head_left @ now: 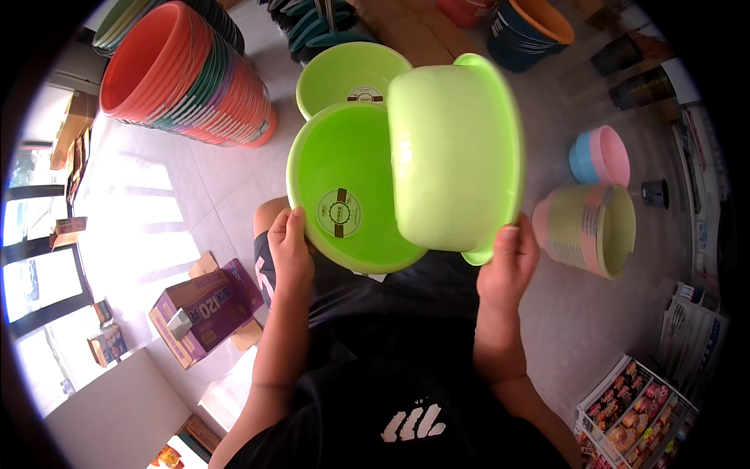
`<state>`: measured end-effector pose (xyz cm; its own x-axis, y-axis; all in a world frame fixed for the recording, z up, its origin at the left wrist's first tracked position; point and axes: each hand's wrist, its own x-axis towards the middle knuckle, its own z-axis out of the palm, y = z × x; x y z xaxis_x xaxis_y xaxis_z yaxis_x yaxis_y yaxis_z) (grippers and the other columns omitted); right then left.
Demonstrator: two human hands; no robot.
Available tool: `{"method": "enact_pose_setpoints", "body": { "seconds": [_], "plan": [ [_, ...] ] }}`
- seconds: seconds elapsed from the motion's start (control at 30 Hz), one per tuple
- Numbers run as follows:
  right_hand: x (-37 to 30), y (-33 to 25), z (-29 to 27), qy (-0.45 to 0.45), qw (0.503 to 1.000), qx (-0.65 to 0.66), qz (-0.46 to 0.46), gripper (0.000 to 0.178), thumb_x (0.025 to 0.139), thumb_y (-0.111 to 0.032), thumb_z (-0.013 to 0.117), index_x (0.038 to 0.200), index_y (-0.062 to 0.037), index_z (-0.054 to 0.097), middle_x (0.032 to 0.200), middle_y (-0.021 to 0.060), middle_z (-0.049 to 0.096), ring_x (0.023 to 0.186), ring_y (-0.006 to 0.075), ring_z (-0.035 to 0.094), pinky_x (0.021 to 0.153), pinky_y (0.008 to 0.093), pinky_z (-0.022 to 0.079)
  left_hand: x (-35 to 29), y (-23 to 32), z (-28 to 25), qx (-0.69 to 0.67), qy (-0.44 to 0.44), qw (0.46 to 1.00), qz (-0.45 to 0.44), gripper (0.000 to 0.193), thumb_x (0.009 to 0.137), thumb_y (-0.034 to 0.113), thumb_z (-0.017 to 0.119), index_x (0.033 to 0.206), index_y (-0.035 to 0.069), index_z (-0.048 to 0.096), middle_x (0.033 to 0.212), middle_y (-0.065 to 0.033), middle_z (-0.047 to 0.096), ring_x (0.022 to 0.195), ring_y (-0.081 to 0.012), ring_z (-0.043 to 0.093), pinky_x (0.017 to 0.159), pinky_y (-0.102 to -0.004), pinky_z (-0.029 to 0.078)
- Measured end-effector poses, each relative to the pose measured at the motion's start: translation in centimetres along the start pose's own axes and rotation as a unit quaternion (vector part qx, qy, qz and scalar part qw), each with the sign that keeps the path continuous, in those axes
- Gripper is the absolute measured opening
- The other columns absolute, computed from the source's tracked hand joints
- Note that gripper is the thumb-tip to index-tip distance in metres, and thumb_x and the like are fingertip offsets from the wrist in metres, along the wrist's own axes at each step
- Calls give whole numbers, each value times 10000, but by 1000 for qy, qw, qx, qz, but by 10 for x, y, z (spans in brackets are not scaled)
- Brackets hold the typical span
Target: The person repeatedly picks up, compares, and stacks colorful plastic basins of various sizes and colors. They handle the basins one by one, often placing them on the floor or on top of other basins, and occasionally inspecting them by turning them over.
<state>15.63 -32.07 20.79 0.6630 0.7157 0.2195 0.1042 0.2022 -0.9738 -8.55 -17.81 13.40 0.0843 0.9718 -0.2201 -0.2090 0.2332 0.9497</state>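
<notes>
My left hand (291, 248) pinches the near left rim of a light green plastic basin (340, 156), which faces up and has a round label inside. My right hand (508, 267) grips the rim of a second green basin (453, 156), turned on its side with its smooth outer wall toward the first one. This tilted basin covers the right part of the first; whether they touch I cannot tell. Just beyond them stands another green basin (351, 69), partly hidden, with a label inside too.
A tall stack of coral, green and purple buckets (195, 86) stands at the far left. To the right are stacked pink and green buckets (578, 227) and small pink and blue ones (600, 156). A purple carton (205, 313) lies left, and a snack rack (634, 414) stands near right.
</notes>
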Motion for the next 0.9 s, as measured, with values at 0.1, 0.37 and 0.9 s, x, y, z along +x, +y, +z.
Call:
{"method": "enact_pose_setpoints", "body": {
  "seconds": [0.1, 0.37, 0.9],
  "plan": [
    [33, -16, -31, 182, 970, 160, 23, 412, 1053, -345, 468, 1265, 1, 540, 1247, 128, 592, 1120, 201, 569, 986, 382, 445, 9, 0, -36, -69, 38, 997, -5, 250, 1020, 235, 489, 919, 39, 608, 666, 38, 526, 486, -29, 404, 428, -192, 308],
    [89, 33, -17, 96, 958, -253, -96, 192, 850, -87, 774, 965, 4, 651, 820, 49, 711, 709, 72, 609, 658, 230, 489, 30, 37, -115, -211, 186, 959, 43, 273, 1009, 299, 487, 796, 130, 509, 630, 54, 403, 492, -53, 327, 468, -216, 302],
    [187, 215, 189, -342, 686, -539, -350, 214, 772, -239, 736, 850, -152, 557, 642, 15, 663, 581, 240, 677, 493, 377, 524, 5, 60, -196, -210, 346, 906, 126, 322, 1001, 251, 463, 702, 138, 498, 531, 68, 356, 417, -45, 265, 420, -201, 295]
  ]
}}
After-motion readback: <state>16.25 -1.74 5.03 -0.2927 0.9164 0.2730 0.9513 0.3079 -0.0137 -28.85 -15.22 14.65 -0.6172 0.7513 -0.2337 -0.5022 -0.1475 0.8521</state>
